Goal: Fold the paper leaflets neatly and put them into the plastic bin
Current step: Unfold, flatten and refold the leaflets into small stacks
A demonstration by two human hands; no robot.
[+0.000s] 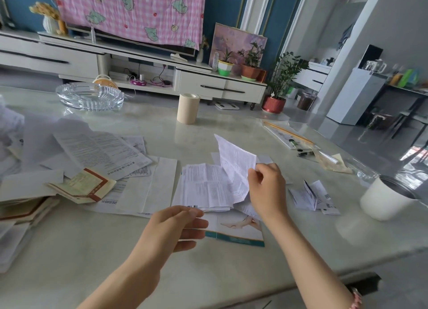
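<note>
I'm watching the right hand (pixel 266 188) pinching the lower right edge of a creased white leaflet (pixel 234 167) between thumb and curled fingers. It is holding the sheet tilted up over the middle of the table (pixel 208 274), with the top corner pointing away from me. The left hand (pixel 178 225) is hovering nearby with its fingers loosely spread and gripping nothing. I can't tell whether its fingertips are touching the flat printed sheet (pixel 203 185) lying under the raised leaflet.

The left hand is partly covering a glossy brochure (pixel 240 230) with a teal band. To the right I'm counting at least two small folded leaflets (pixel 312 195), though their overlap is making the number uncertain.

On the left, a loose pile of leaflets (pixel 99 151) is overlapping too much to count, and a red-bordered booklet (pixel 85 185) is resting on it. The frame is cutting off blurred pale shapes at the left edge, so I can't identify them. Farther out I'm seeing one white cup (pixel 389 197), one beige roll (pixel 188 108) and one glass ashtray (pixel 90 96).
</note>
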